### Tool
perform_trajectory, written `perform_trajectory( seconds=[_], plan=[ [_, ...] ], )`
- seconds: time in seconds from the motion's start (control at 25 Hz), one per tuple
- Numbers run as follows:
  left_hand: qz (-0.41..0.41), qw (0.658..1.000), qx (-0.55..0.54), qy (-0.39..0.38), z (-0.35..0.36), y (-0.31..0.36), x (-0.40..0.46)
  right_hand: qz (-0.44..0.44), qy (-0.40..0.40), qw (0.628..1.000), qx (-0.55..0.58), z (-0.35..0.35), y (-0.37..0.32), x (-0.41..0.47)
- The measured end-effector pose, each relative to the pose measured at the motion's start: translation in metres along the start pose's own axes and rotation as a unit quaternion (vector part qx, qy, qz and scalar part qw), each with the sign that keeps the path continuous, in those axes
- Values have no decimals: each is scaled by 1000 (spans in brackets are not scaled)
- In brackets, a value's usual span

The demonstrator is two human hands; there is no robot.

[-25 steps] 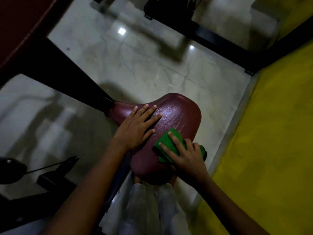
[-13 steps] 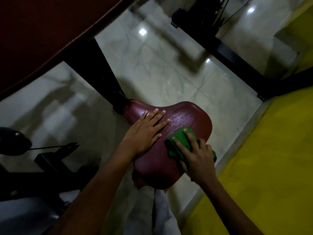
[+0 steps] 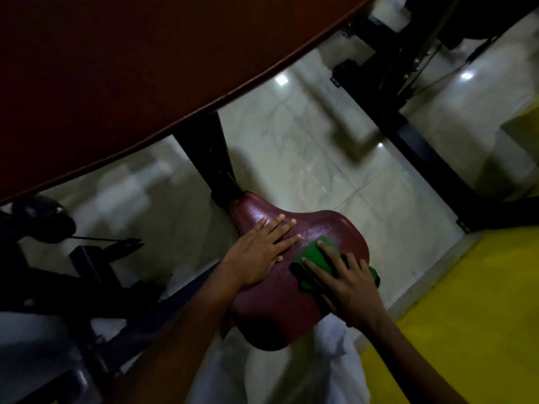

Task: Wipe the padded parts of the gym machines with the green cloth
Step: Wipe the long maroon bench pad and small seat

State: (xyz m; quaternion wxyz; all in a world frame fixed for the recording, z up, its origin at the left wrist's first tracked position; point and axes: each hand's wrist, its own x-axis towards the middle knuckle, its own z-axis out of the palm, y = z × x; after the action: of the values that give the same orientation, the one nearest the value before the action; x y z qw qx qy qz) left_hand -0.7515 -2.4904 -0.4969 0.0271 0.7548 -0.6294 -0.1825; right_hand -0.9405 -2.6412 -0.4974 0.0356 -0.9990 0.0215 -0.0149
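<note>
The right hand (image 3: 348, 287) lies flat with fingers straight and spread, pressing the green cloth (image 3: 316, 262) onto the maroon padded seat (image 3: 277, 310); the cloth is bunched under the palm and fingers, showing past the fingertips and at the far side of the hand. Just to its left, the left hand (image 3: 259, 255) rests palm down on the same seat, fingers straight and slightly apart, holding nothing, its fingertips close to the cloth but not on it. The seat's narrow end, beyond the left hand's fingertips, meets a black post (image 3: 210, 158). Above that runs a large dark red pad (image 3: 116, 68). Under the seat is a pale glossy tiled floor (image 3: 306, 141), with a yellow floor strip (image 3: 466, 301) to the right of the right hand and a black machine frame (image 3: 423, 147) farther off
</note>
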Motion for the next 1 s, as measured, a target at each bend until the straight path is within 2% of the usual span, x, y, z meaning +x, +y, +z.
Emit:
perform_trajectory(
  seconds=[0.04,0.12,0.24,0.4,0.64,0.72,0.8,0.88,1.0],
  plan=[
    [-1,1000,-3,9,2,1,0,7,-6,1000,12,-1,10,7],
    [-34,998,-8,57,11,3,-4,-51,-15,998,12,-2,26,16],
    [-140,982,-48,119,16,23,-8,-153,-49,987,18,-9,43,22],
    [-257,949,-74,165,33,54,-7,-191,-85,977,37,-11,54,41],
    [-308,915,-51,257,33,64,-8,-253,-76,963,46,-8,58,70],
    [-366,892,-34,263,29,76,-7,-302,-84,948,49,-9,63,82],
    [-443,860,-62,244,38,93,-1,-349,-92,932,45,-11,70,100],
    [-532,807,-76,244,54,113,13,-394,-89,914,37,-14,71,120],
    [-613,740,-95,260,67,139,38,-416,-93,904,32,-22,58,162]
  ],
)
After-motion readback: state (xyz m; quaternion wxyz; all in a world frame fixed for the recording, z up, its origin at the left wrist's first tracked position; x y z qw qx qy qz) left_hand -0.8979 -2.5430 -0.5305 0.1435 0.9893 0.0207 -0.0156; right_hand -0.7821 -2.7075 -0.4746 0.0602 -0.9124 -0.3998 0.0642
